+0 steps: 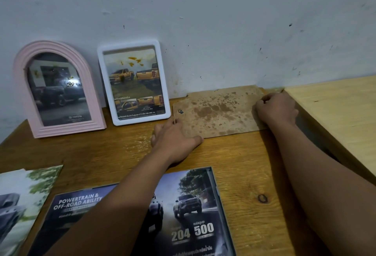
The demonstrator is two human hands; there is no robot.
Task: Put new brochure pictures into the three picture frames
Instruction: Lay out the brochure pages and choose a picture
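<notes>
A third picture frame [217,111] lies face down on the wooden table, showing its stained brown backing board with a small clip at its left edge. My left hand [175,135] rests on its near left corner, fingers spread flat. My right hand [276,109] has its fingers curled at the frame's right edge. A pink arched frame [59,88] and a white rectangular frame [134,82] lean upright against the wall at the left, each holding a truck picture. A dark truck brochure [187,213] lies near the front under my left forearm.
A second brochure sheet [22,198] lies at the front left. A pale wooden box or raised surface [333,109] stands at the right, close to my right hand. The grey wall [203,21] rises right behind the frames. Bare table [244,164] lies between the brochure and the face-down frame.
</notes>
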